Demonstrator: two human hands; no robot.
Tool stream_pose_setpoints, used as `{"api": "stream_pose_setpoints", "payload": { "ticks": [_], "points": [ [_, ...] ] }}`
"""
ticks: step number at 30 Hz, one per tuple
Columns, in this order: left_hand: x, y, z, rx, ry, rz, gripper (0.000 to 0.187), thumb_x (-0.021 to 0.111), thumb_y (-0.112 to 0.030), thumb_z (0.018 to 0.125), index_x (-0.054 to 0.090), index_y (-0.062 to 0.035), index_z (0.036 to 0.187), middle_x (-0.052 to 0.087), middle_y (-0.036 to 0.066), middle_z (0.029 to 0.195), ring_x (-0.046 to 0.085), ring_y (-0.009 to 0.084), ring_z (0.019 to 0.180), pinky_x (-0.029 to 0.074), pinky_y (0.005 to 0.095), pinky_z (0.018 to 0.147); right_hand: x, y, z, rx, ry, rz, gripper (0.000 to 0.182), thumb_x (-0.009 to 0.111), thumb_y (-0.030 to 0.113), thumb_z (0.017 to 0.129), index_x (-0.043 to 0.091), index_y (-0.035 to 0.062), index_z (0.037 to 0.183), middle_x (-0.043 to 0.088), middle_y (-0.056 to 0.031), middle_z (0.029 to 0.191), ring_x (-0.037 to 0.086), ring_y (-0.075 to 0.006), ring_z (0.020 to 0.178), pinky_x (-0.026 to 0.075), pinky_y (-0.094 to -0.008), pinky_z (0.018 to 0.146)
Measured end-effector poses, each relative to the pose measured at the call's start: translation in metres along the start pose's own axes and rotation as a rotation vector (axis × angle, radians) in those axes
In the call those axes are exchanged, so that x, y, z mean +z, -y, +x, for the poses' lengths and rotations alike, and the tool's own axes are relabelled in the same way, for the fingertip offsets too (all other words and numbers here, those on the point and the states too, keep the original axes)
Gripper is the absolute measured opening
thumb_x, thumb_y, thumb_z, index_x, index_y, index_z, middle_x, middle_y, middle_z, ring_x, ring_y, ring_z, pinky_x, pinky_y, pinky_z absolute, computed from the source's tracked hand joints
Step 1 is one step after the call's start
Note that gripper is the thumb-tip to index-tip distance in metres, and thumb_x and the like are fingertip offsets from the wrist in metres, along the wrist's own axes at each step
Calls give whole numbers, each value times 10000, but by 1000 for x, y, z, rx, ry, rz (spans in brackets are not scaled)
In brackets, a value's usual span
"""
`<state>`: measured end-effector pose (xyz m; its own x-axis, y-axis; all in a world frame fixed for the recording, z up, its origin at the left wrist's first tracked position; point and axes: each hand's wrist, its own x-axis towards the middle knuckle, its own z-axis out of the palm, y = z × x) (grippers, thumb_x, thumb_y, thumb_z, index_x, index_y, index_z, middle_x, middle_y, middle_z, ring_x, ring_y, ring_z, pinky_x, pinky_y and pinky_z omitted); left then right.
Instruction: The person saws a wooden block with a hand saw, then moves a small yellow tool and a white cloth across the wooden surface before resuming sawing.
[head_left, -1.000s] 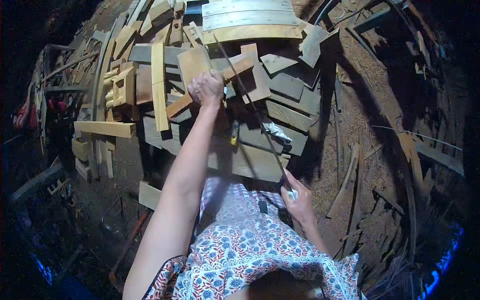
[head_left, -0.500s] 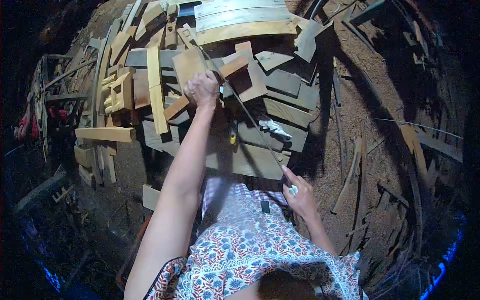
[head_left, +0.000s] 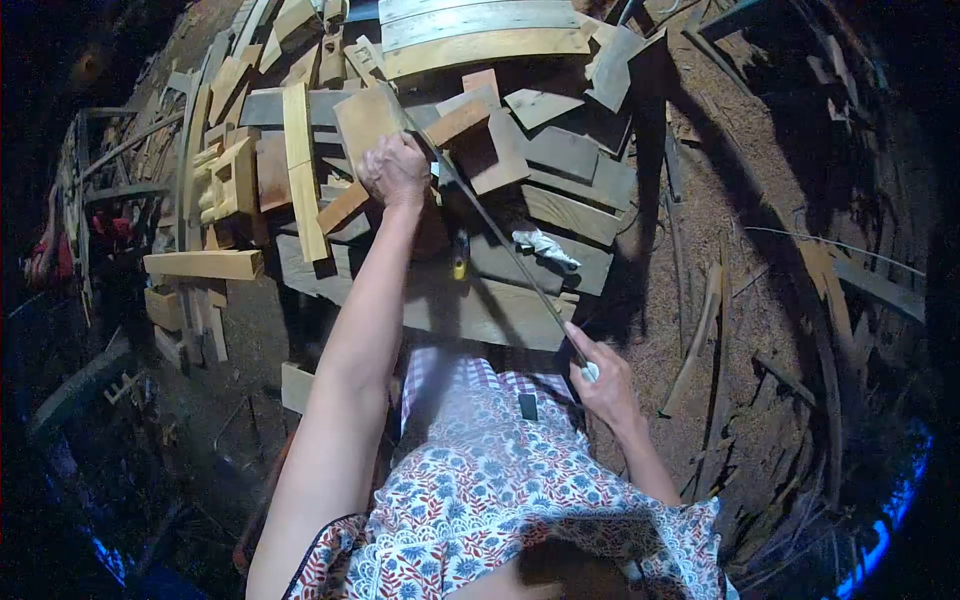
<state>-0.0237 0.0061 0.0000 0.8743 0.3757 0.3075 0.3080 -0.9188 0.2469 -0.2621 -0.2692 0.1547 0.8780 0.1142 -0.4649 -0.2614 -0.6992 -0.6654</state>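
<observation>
My left hand (head_left: 393,170) is closed on a pale wooden board (head_left: 365,122), pressing on its near right end. Along the board's right edge runs a long thin handsaw (head_left: 497,230), seen almost edge-on. My right hand (head_left: 608,385) grips the saw's whitish handle (head_left: 590,372) at the near end, with the index finger stretched along the blade. The teeth cannot be made out. A short brown block (head_left: 458,124) lies just right of the blade. Below my left wrist, a yellow-and-black tool (head_left: 460,257) rests in shadow on the work surface.
Several wood offcuts (head_left: 560,160) cover the low bench. A crumpled white scrap (head_left: 546,249) lies right of the blade. A carved wooden block (head_left: 228,180) and a long strip (head_left: 303,170) sit to the left. A plank panel (head_left: 485,38) is at the back; sawdust covers the ground (head_left: 690,300).
The view has shifted slightly, so the bench appears a little further left and up. My right hand and the saw have moved slightly; both hands keep their hold.
</observation>
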Motion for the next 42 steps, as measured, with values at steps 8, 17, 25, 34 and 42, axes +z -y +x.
{"api": "stream_pose_setpoints", "payload": {
  "ticks": [8, 17, 25, 34, 42],
  "points": [
    [-1, 0, 4, 0, 42, 36, 248, 491, -221, 774, 627, -67, 634, 615, 118, 729, 574, 314, 686, 409, 434, 632, 19, 12, 52, -155, -79, 2, 594, 597, 75, 724, 466, 224, 1284, 578, -162, 861, 581, -337, 799, 483, -397, 744],
    [-4, -3, 2, -22, -15, 11, 275, 465, -251, 797, 620, -79, 647, 604, 122, 697, 575, 308, 688, 401, 426, 638, 19, 20, 54, -66, 8, 33, 605, 567, 56, 732, 451, 226, 1301, 568, -165, 818, 582, -326, 765, 468, -391, 730],
    [6, 3, 6, -58, 51, -14, 332, 421, -276, 822, 612, -72, 644, 590, 134, 669, 580, 306, 685, 407, 429, 622, 7, 13, 44, -7, 55, -28, 616, 577, 81, 741, 430, 250, 1314, 582, -201, 849, 586, -355, 793, 475, -416, 755],
    [1, 16, 0, 202, -313, 146, 341, 417, -299, 830, 667, -82, 750, 631, 140, 754, 600, 338, 787, 443, 451, 729, 8, 53, 88, -158, -19, 141, 567, 565, 96, 760, 453, 239, 1297, 600, -206, 1013, 580, -365, 900, 457, -400, 817],
    [-60, 59, 28, -24, 409, -541, 625, 423, -554, 837, 492, -53, 1204, 544, 216, 1143, 495, 391, 1077, 370, 455, 939, -32, 1, 41, -145, -118, 171, 649, 538, -14, 699, 448, 188, 1309, 584, -155, 1111, 602, -195, 900, 466, -284, 766]
  ]
}}
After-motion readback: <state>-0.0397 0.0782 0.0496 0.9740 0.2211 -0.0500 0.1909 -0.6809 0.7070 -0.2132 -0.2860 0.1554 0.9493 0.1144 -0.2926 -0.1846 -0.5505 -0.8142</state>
